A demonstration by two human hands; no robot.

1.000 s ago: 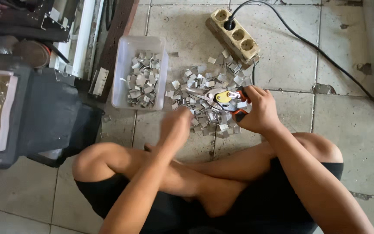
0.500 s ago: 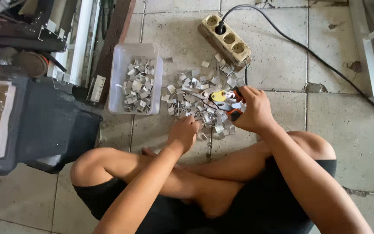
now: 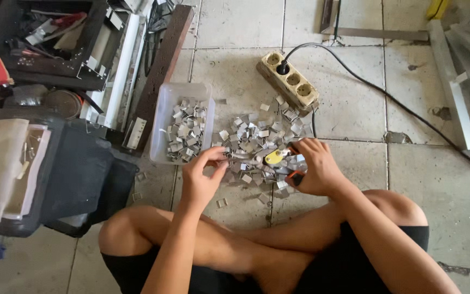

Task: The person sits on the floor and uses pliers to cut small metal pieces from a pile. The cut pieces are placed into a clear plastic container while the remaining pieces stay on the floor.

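The pile of small metal clips [image 3: 256,144] lies on the floor under your fingers. Your right hand [image 3: 311,169] grips a yellow-handled tool [image 3: 274,158]; your left hand [image 3: 202,177] pinches one clip, which may slip and scatter.

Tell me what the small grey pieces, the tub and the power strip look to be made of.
Pieces: probably thin sheet metal, dull silver, with folded edges that catch light.
Tub: translucent plastic, slightly cloudy; the floor shows through its walls.
Power strip: moulded plastic, yellowed cream and matt, with a black rubbery-looking cable.
Floor: glazed-looking tile, pale and stained, with grout lines.
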